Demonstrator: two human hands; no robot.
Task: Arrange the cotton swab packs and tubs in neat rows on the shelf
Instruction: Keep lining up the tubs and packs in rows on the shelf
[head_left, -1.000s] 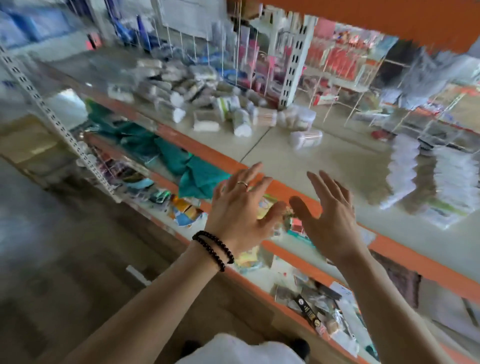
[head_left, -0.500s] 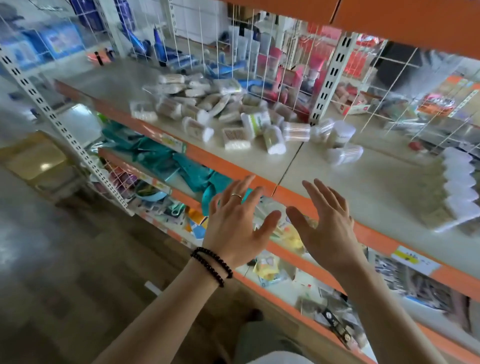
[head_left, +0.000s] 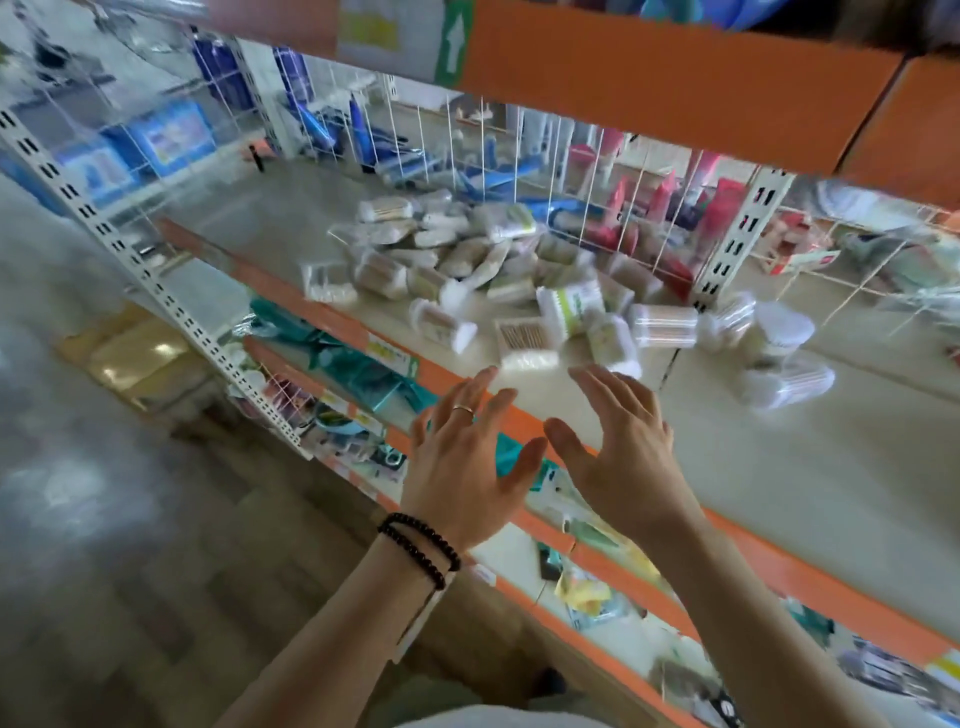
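Nearest, the left hand (head_left: 467, 462), with a ring and black bead bracelets (head_left: 420, 546) at the wrist, and the right hand (head_left: 618, 457) hover side by side over the orange front edge (head_left: 524, 421) of the pale beige shelf (head_left: 779, 467), fingers spread and relaxed, grasping nothing.

Just beyond the fingertips lies the jumbled heap of clear cotton swab packs (head_left: 447, 260), with the round clear plastic tubs (head_left: 779, 332) on their sides to its right. The likely risk: a sweep with both hands could roll a tub along the shelf or knock the nearest rectangular pack (head_left: 524, 343) over the edge, since nothing guards the front.

Behind the heap stands a white wire grid (head_left: 519, 171); the view is motion-blurred. Lower shelves hold teal packets (head_left: 353, 358), and grey floor (head_left: 104, 493) lies to the left.
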